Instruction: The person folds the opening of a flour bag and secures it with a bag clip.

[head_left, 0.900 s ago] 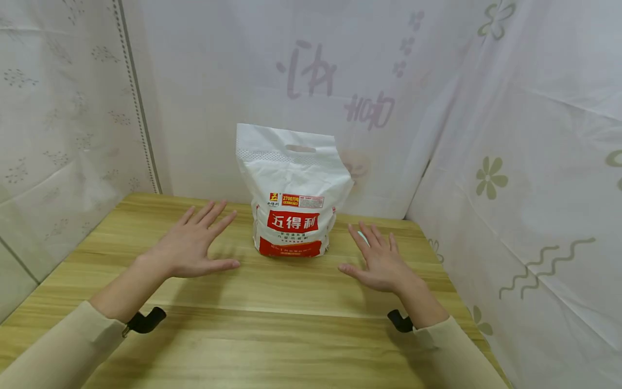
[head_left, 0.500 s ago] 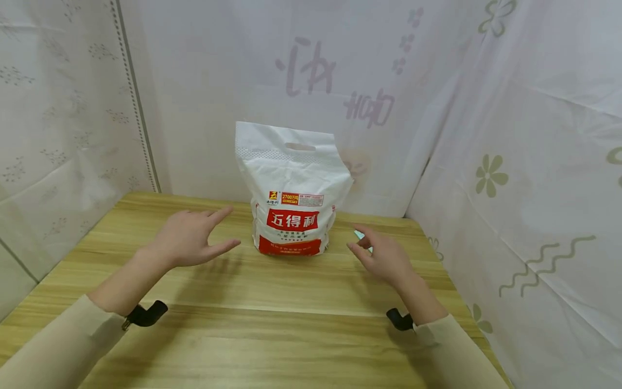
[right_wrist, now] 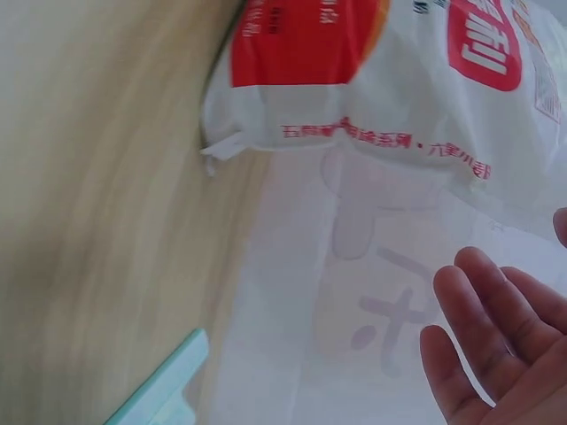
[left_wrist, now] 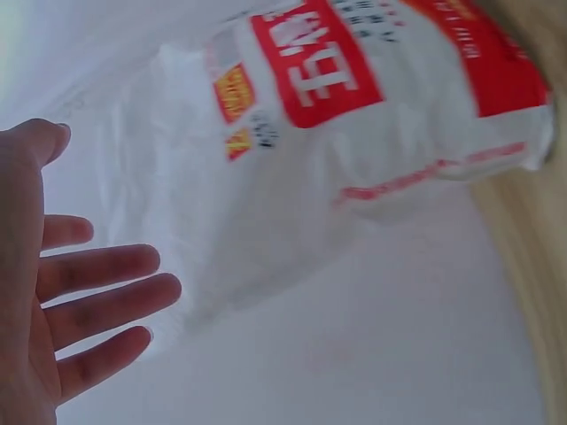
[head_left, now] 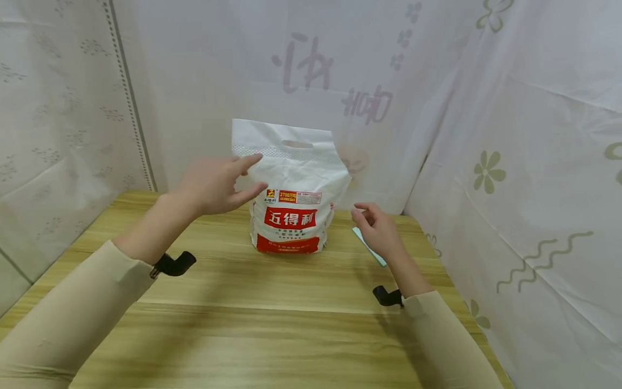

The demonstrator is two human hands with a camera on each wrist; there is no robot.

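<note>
Head view: my left hand (head_left: 214,183), fingers wide and empty, overlaps the upright bag (head_left: 291,216) on the table (head_left: 243,335), whose top seems best gripped evenly; my right hand (head_left: 382,229), loosely bent and empty, hangs nearby. Left wrist view: blur leaves contact uncertain. Right wrist view: my hand and the green strip (right_wrist: 168,381) are cut off.

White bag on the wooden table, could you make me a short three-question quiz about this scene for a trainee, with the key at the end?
1. Which hand is nearer the pale green strip? (a) left (b) right
2. True or false: the white bag lies flat on its side on the table.
3. Fill in: the bottom panel on the bag's front is coloured ____.

Key
1. (b), the right hand.
2. False; it stands upright.
3. Red.
</note>
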